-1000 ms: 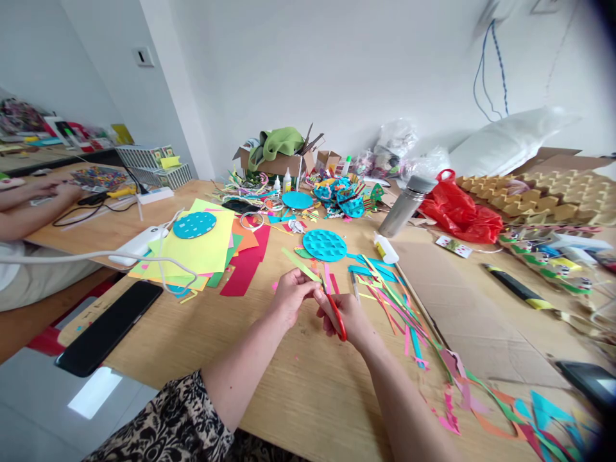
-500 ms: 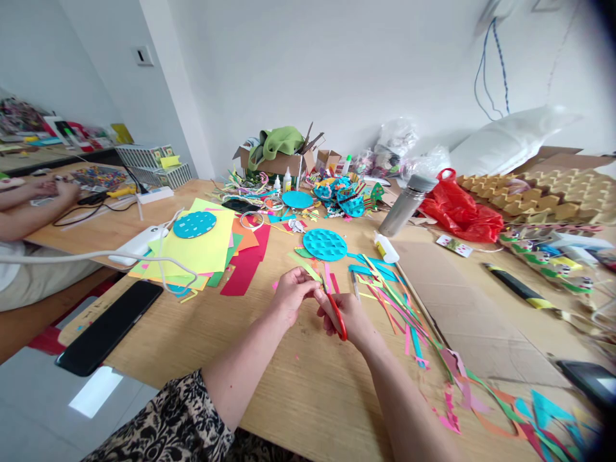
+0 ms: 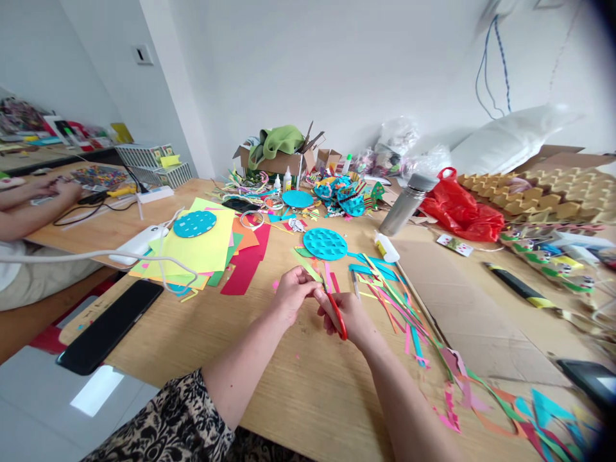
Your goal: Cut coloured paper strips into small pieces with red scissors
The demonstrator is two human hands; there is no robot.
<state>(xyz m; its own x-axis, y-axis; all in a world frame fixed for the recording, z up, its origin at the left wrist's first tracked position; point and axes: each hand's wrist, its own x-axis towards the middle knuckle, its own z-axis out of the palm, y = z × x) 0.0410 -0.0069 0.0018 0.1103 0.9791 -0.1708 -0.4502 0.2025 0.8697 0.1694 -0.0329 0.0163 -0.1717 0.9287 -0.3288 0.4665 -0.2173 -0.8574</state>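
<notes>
Red-handled scissors (image 3: 338,316) are gripped in my right hand (image 3: 347,317), their blades pointing away from me. My left hand (image 3: 294,296) is closed in a pinch right beside the blades, thumb and fingers on a narrow yellow-green paper strip (image 3: 307,265). The strip's far end sticks out beyond my fingertips, near the scissor tips. My two hands meet or nearly meet at the thumbs. Just beyond them lies a blue disc (image 3: 325,244) with raised bumps. Pink and red paper strips (image 3: 334,282) lie close to the blades.
Coloured paper sheets (image 3: 206,240) bear a dotted blue disc (image 3: 194,224) at left, near a black phone (image 3: 110,327). Right are many cut strips (image 3: 409,314), a glue bottle (image 3: 386,247), cardboard (image 3: 462,308), a steel bottle (image 3: 407,205) and a cutter knife (image 3: 517,285). A co-worker's hands (image 3: 62,187) show far left.
The far end of the yellow-green strip has shifted slightly up and right. My hands and the scissors hold almost the same position. The co-worker's hands have moved a little.
</notes>
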